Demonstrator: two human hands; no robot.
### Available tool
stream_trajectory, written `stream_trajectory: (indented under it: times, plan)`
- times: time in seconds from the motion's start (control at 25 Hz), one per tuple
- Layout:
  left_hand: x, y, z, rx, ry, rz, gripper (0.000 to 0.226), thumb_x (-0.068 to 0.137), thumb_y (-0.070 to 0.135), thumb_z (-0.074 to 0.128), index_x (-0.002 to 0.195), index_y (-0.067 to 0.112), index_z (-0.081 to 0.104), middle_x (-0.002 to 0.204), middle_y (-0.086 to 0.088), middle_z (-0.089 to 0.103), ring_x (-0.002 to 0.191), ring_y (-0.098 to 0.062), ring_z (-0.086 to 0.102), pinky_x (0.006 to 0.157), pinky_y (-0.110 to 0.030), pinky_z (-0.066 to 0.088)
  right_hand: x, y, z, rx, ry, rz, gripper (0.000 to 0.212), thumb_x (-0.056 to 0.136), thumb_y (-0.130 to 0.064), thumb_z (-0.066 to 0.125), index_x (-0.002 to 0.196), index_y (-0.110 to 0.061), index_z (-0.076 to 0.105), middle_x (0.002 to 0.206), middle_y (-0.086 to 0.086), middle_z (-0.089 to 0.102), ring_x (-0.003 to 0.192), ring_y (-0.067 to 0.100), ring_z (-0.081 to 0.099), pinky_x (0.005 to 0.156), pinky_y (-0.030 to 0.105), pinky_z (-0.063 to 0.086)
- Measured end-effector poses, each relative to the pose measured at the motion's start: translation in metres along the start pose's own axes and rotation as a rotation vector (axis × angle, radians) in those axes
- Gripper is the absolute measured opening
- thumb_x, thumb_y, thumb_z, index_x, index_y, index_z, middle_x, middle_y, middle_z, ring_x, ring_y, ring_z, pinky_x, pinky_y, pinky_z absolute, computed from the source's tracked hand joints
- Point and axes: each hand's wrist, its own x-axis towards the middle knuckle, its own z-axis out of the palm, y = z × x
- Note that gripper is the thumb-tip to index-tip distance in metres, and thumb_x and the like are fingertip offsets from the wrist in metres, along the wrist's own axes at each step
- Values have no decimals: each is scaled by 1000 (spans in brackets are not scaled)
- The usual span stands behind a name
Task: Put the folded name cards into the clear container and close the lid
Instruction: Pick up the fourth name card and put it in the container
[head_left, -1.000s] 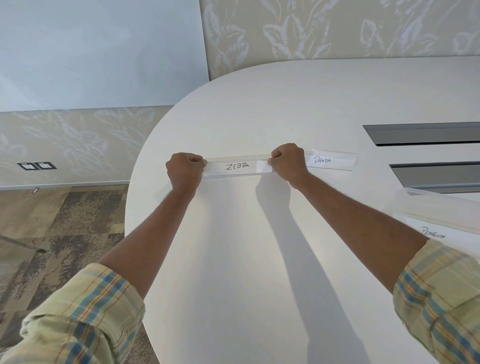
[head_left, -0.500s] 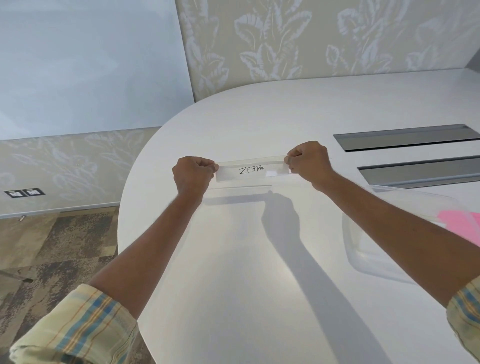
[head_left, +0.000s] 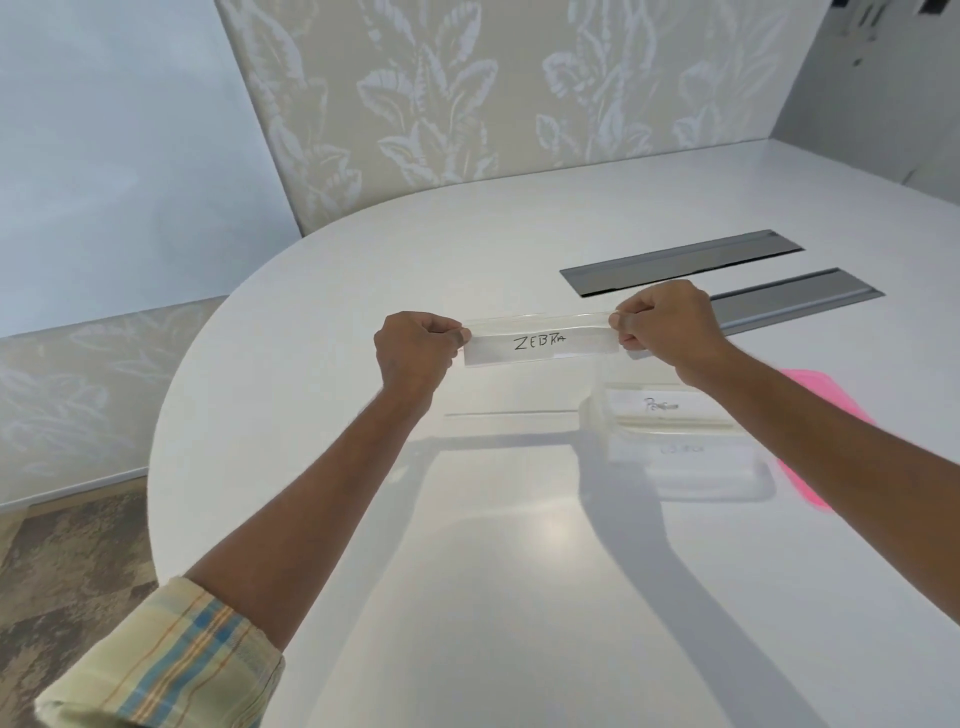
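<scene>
Both hands hold the ZEBRA card (head_left: 540, 344) up off the bench (head_left: 519, 597), one at each end: left hand (head_left: 415, 349) w/ grip pinched shut on the left end, right hand (head_left: 667, 325) pinched shut on the right end. Card is level, lettering toward the camera; its shadow lies on the bench below, so it's clear of the surface. Two-end hold prob. keeps the long, thin card taut and flat so it won't sag or unfold on the way. Container (head_left: 675, 441) sits on the bench below and right of the card, under the right forearm, open on top as far as I can tell; at least one card inside already (faint writing, looks like PENGUIN) and maybe a 2nd below it, too blurred to read. Pink lid (head_left: 810, 410) lies just beside the container on its far-right side, partly hidden by the arm, not on yet. Judgement: mid-task; next the card needs to go right and down, lined up w/ the container's long side, then lid on once no cards are left.
</scene>
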Motion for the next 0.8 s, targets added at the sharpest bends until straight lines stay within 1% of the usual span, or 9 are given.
stream_trajectory:
  times: [0.08, 0.12, 0.28, 0.4, 0.48, 0.56, 0.68, 0.76, 0.8]
  plan:
    - [-14, 9, 24, -5, -47, 8, 5, 81, 15, 90, 81, 13, 85, 79, -9, 83, 62, -19, 69, 80, -46, 70, -5, 18, -29, 40, 28, 29, 10, 86, -12, 83, 84, -3, 81, 85, 20, 81, 63, 20, 74, 76, 36, 69]
    - [-20, 13, 35, -4, -68, 14, 6, 80, 15, 90, 82, 13, 84, 80, -8, 83, 62, -19, 69, 80, -46, 70, -8, 26, -42, 58, 40, 46, 9, 87, -11, 84, 84, -2, 81, 86, 21, 80, 64, 20, 74, 77, 36, 70]
    - [-46, 27, 79, 1, -154, 31, 8, 80, 17, 92, 78, 17, 84, 78, -3, 82, 61, -18, 68, 74, -42, 68, -20, 62, -91, 108, 87, 119, 12, 88, -9, 85, 88, 1, 80, 83, 19, 79, 64, 19, 72, 64, 24, 67]
    - [-63, 30, 106, 24, -190, 23, 11, 78, 22, 94, 74, 22, 84, 71, 9, 79, 57, -13, 64, 67, -33, 60, -25, 84, -118, 125, 113, 185, 9, 86, -9, 86, 86, -1, 80, 79, 16, 78, 57, 14, 71, 65, 27, 68]
    - [-74, 29, 121, 55, -210, 11, 10, 77, 25, 95, 76, 22, 85, 72, 12, 79, 64, -10, 68, 68, -29, 57, -27, 96, -130, 129, 128, 209, 9, 85, -9, 86, 81, -3, 80, 78, 16, 79, 53, 12, 71, 62, 26, 67]
    - [-83, 26, 132, 93, -218, -1, 10, 76, 27, 95, 77, 23, 85, 77, 14, 79, 74, -8, 71, 73, -28, 57, -27, 107, -139, 128, 137, 227, 9, 84, -9, 87, 80, -4, 80, 78, 17, 80, 55, 13, 73, 64, 29, 68]
    - [-94, 23, 144, 135, -228, -9, 9, 77, 25, 93, 78, 22, 86, 81, 11, 80, 79, -11, 72, 74, -28, 56, -25, 119, -143, 90, 136, 252, 10, 84, -10, 87, 79, -4, 80, 77, 17, 81, 59, 18, 75, 70, 36, 70]
    - [-98, 22, 149, 164, -246, -45, 8, 79, 23, 92, 77, 19, 85, 81, 7, 80, 75, -17, 70, 76, -30, 58, -25, 125, -141, 63, 125, 262, 10, 83, -9, 87, 78, -4, 80, 75, 17, 80, 60, 19, 75, 71, 38, 70]
    - [-99, 22, 151, 181, -260, -72, 13, 81, 23, 90, 72, 18, 82, 78, 6, 78, 71, -19, 67, 75, -32, 58, -24, 127, -139, 50, 120, 267, 10, 83, -8, 87, 77, -4, 80, 74, 16, 80, 60, 20, 74, 71, 39, 70]
